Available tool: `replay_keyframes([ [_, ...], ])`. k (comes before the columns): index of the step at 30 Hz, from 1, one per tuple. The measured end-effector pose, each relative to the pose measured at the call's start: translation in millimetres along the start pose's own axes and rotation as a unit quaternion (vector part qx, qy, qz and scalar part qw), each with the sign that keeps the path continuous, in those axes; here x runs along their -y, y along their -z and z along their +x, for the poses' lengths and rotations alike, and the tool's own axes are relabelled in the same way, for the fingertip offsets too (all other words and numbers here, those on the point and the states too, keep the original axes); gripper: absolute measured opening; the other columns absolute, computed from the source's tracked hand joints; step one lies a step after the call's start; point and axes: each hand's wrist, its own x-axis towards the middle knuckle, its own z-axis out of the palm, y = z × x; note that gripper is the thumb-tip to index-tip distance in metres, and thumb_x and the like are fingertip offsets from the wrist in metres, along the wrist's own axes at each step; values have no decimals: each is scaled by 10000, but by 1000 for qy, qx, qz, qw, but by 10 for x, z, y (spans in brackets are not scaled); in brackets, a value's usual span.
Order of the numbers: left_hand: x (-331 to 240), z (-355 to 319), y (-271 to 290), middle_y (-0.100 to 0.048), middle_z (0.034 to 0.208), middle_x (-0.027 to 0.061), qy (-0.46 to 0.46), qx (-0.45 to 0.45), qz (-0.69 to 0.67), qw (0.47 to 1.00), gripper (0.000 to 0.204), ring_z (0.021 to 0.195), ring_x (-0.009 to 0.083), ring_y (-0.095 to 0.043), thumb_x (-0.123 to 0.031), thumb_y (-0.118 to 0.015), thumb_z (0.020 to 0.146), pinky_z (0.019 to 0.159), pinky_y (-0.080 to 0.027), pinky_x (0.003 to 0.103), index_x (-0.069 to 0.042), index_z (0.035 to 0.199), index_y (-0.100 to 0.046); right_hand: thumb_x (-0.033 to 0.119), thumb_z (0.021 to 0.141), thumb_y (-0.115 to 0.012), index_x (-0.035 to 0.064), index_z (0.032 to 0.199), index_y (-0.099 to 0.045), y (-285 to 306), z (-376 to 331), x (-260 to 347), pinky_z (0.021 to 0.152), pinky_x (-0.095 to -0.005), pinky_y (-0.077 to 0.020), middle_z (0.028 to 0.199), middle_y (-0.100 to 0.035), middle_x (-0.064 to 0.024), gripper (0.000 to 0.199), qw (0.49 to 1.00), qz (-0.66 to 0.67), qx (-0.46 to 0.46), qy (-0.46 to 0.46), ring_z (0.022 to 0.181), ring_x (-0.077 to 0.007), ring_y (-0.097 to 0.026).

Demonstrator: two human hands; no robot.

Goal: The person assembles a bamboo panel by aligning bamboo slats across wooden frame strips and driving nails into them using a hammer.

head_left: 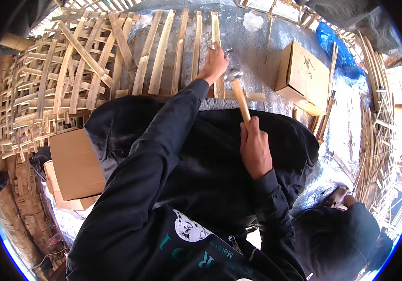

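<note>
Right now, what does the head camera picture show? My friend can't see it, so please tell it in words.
A person's right hand holds a wooden-handled hammer over bamboo slats laid in a row, while the left hand presses on one slat. Woven bamboo frames pile at the left, with cardboard boxes nearby.

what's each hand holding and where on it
The right hand grips a hammer by the lower end of its wooden handle. The left hand pins an upright bamboo slat near its lower part; whether it pinches a nail cannot be told.
</note>
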Motion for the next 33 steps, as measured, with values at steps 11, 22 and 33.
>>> replay_keyframes([
  [11, -91, -110, 39, -539, 1104, 412, 14, -23, -6, 1000, 544, 933, 552, -657, -130, -692, 900, 827, -567, 555, 92, 1287, -381, 141, 1046, -581, 14, 1015, -436, -28, -8, 32, 529, -570, -485, 686, -607, -283, 196, 999, -2, 45, -18, 639, -480, -627],
  [22, 25, -77, -45, -515, 1102, 410, -8, -27, -16, 999, 574, 889, 530, -662, -99, -688, 897, 785, -571, 540, 124, 1310, -358, 149, 1046, -584, 8, 1005, -436, -95, -98, 9, 532, -571, -485, 664, -598, -273, 209, 1000, -20, -4, -16, 626, -478, -624],
  [33, 106, -184, -26, -510, 1108, 405, 7, -41, -11, 999, 633, 915, 538, -660, -92, -718, 902, 830, -574, 513, 128, 1346, -324, 160, 1041, -591, 20, 996, -436, -191, -89, -6, 531, -587, -473, 661, -596, -272, 214, 1000, 29, 0, -5, 631, -495, -612],
])
